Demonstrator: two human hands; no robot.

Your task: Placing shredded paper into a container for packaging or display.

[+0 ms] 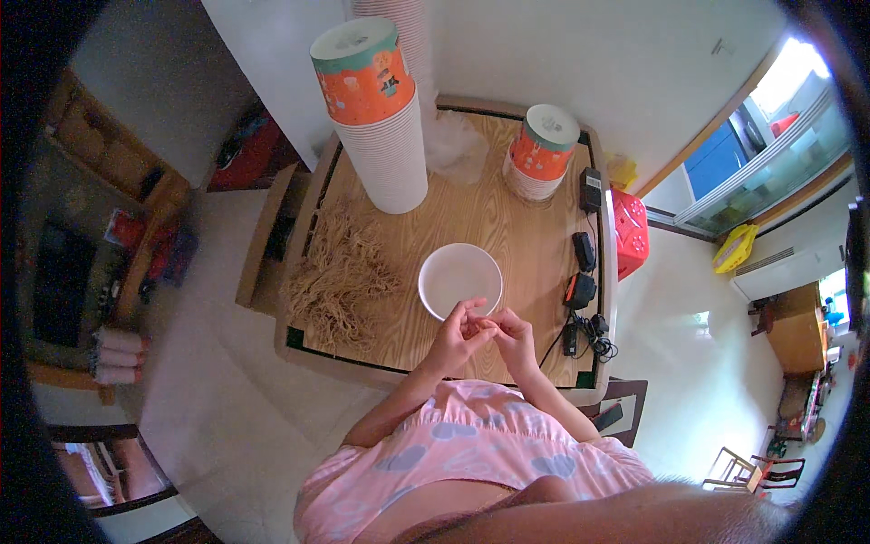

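My left hand (460,339) and my right hand (514,339) meet at the near rim of an open white paper tub (460,279). Both have their fingers pinched together, fingertips touching. Whatever is between them is too small to make out. Left of the tub lies a loose heap of brown twine strands (340,276). Behind it rises a tall stack of upside-down paper tubs (385,150), the top one orange and green. A shorter stack of the same tubs (542,150) stands at the back right.
Along the right edge of the wooden table (412,249) are a black power adapter (590,190), more black devices and a coiled cable (598,343). Clear plastic wrap (456,145) lies at the back. A red stool (629,234) stands right of the table, an opened cardboard box (269,240) left.
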